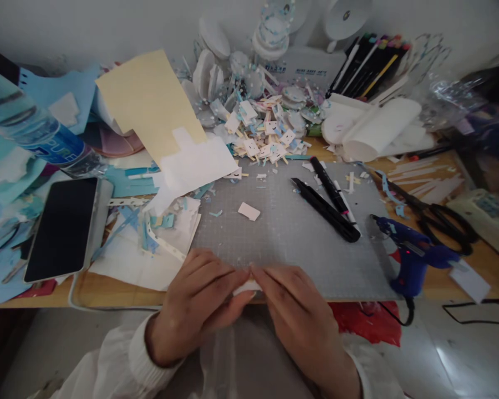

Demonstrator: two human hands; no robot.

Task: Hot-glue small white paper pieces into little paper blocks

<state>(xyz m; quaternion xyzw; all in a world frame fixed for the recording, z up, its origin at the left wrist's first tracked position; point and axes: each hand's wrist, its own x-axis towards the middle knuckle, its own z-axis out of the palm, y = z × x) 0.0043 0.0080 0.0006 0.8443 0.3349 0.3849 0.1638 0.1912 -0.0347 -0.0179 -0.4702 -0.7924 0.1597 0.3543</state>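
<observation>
Both hands meet at the near edge of a grey cutting mat [224,238]. A small white paper piece [246,287] shows between their fingertips, mostly covered by the fingers. My left hand [199,302] pinches it from the left, thumb below and fingers on top. From the other side my right hand [295,313] has its fingertips pressed against the same piece; its thumb is hidden. Just beyond the hands, a small white paper rectangle [249,211] lies flat on the mat. A black utility knife [326,210] and a black marker [329,185] rest farther right.
A blue glue gun [411,249] and black scissors [436,216] lie at the right. Small paper figures [270,133] are heaped at the back. On the left are a phone [62,230], a water bottle [54,138] and paper scraps [162,227]. A white paper roll [380,130] lies back right.
</observation>
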